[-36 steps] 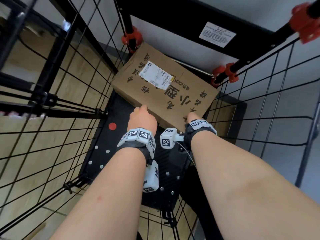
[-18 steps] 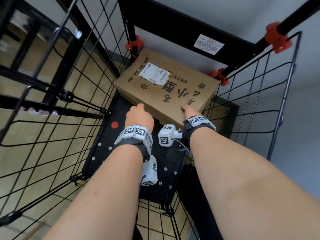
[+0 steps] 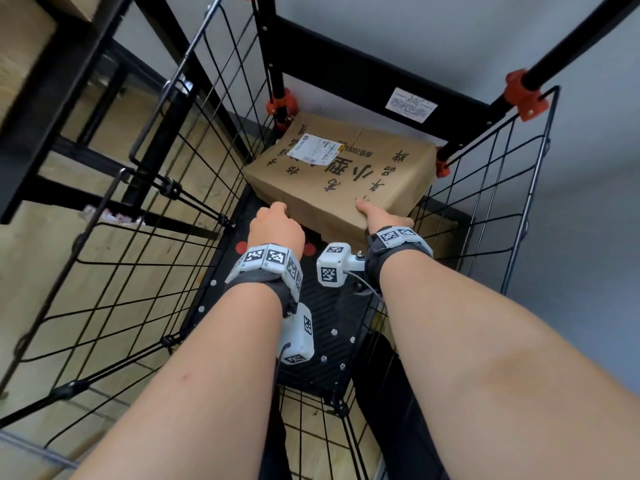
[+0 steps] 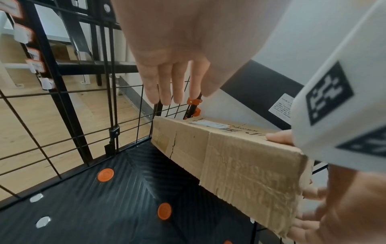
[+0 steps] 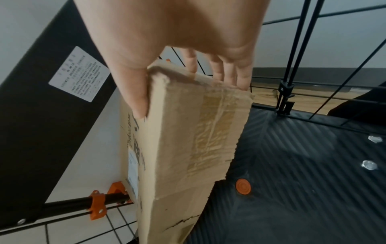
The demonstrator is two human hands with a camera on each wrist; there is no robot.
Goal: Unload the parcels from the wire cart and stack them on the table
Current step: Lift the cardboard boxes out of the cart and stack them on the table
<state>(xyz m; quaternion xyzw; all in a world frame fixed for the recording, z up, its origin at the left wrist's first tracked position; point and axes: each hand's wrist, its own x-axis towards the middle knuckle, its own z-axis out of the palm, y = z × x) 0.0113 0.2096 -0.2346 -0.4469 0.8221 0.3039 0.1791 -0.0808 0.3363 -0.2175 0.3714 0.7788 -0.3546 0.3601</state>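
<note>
Black ribbed cart floor (image 3: pixel 332 306) fills frame centre. L hand (image 4: pixel 167 79), fingers straight and apart from box. R hand (image 5: pixel 167 54) clamps parcel (image 3: pixel 346 174) corner, upper centre, lifted. One-hand grip w/ torn cardboard: could slip or snag wire side (image 3: pixel 485 202).

We're in a parcel-handling room here, a stockroom or sorting area by the look of it. A black wire cart (image 3: pixel 145 258) with orange clamps (image 3: pixel 524 95) on its posts and a ribbed black deck (image 4: pixel 108 206) studded with bolts, and on it a brown cardboard box (image 3: pixel 349 174) with a shipping label (image 3: pixel 317 148) and printed characters. Pale wood-look floor (image 4: pixel 37 118) and a plain grey wall (image 3: pixel 450 46) beyond the mesh. Out to the left, dark-framed shelving (image 3: pixel 45 109) with tagged racks (image 4: pixel 31 54) behind it.
</note>
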